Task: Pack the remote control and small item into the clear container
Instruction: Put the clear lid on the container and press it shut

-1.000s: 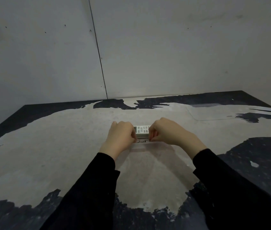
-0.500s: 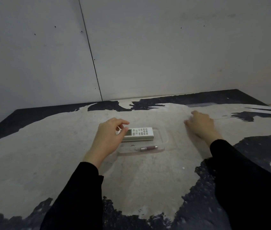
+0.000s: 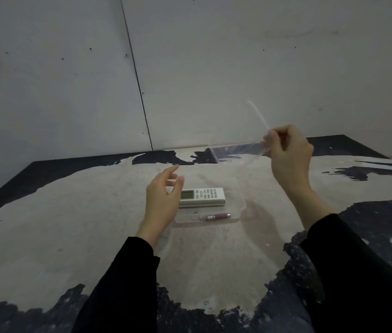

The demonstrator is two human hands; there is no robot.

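A white remote control (image 3: 202, 196) lies flat inside a shallow clear container (image 3: 238, 213) on the table. In front of it, in the same container, lies a small maroon tube-shaped item (image 3: 219, 216) beside a little metal ring. My left hand (image 3: 163, 200) hovers open just left of the remote, fingers spread, holding nothing. My right hand (image 3: 286, 150) is raised at the right, pinching the corner of a clear plastic lid (image 3: 238, 145) that hangs tilted in the air above the far side of the container.
The table (image 3: 58, 224) has a beige top with dark blotched edges. A grey panelled wall (image 3: 190, 68) stands close behind it. Black sleeves cover both my forearms.
My right hand reached to the right side of the table, took the clear lid and lifted it. My left hand let go of the remote and rose slightly.
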